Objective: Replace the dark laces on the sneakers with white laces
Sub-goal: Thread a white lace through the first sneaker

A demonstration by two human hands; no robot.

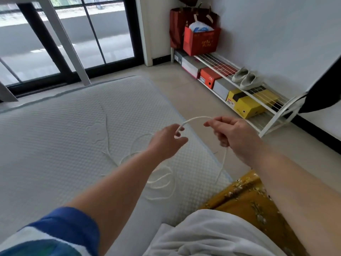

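— White lace [193,119] arcs between our hands: left hand [167,140] pinches one end, right hand [231,134] curls round the other, a strand hanging below it.

— And the slack?

— Looped on the mat [55,135] under our left arm. Beyond our right hand, floor [184,93], then a rack [267,106] of boxes [243,103] and pale shoes [245,78] along the wall. Red bags [200,42] in the corner, glass doors [64,43] behind.
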